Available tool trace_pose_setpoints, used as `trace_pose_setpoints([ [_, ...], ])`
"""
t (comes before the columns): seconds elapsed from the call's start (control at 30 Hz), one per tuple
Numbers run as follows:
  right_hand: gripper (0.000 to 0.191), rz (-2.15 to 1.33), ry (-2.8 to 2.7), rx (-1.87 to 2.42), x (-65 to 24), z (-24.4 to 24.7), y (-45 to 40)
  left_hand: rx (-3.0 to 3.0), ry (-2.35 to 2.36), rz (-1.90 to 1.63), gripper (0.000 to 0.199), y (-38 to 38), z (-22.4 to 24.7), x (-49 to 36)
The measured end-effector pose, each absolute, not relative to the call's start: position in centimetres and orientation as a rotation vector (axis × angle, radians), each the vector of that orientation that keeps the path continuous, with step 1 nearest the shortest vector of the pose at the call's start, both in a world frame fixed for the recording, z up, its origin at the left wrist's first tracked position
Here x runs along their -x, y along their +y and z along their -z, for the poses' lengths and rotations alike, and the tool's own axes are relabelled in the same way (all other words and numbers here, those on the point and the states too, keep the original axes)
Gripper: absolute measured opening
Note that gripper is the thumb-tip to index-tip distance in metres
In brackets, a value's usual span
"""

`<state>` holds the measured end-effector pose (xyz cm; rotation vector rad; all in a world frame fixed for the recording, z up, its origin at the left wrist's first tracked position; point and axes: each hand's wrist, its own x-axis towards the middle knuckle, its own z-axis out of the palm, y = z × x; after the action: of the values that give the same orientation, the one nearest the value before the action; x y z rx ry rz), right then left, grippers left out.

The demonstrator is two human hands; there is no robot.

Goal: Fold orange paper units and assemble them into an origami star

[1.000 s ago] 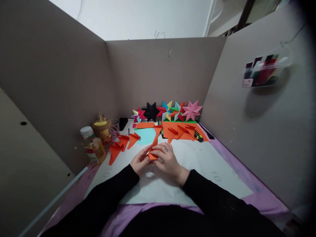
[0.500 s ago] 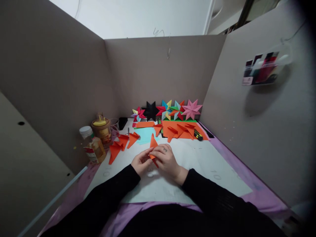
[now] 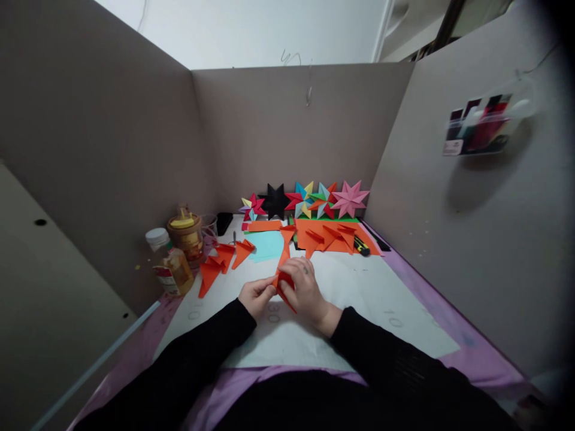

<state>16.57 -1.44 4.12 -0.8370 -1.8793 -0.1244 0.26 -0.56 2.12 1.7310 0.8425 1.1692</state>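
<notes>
Above the middle of the white sheet (image 3: 359, 299), both my hands grip a folded orange paper piece (image 3: 284, 255). One pointed end sticks up and away beyond my fingers; another slants down toward me under my right palm. My left hand (image 3: 257, 296) pinches its left edge between thumb and fingertips. Curled over the piece from the right is my right hand (image 3: 306, 292), its thumb and fingers on the paper, covering most of the folds. Similar folded orange pieces (image 3: 210, 275) lie to the left, and more rest on the orange paper stack (image 3: 366, 238) behind.
Folded paper stars (image 3: 349, 199) stand along the back panel. Light blue paper (image 3: 265, 246) lies behind my hands, a yellow-black cutter (image 3: 361, 246) to its right. A glue bottle (image 3: 173, 269) and a brown jar (image 3: 185, 236) stand at left. Grey panels (image 3: 296, 131) enclose the table.
The orange piece has turned in my hands, its far point reaching further up and its near end further down right. My right fingers have lifted and curled more; my left hand stays nearly in place.
</notes>
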Motion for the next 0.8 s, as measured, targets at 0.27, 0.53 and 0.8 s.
trace_pose_setpoints([
  [0.27,0.010,0.089,-1.807,0.812,-16.85,-4.36,-1.68,-1.851,1.043,-1.298,0.024,-0.57,-2.11,-0.14],
  [0.53,0.025,0.053,-1.831,0.771,-16.84,-4.33,-1.74,-2.242,1.110,-1.583,0.017,-0.47,-1.63,-0.05],
  [0.8,0.012,0.021,-1.855,0.770,-16.75,-4.67,-1.86,-2.516,0.934,-1.603,0.021,-1.04,-1.93,-0.20],
])
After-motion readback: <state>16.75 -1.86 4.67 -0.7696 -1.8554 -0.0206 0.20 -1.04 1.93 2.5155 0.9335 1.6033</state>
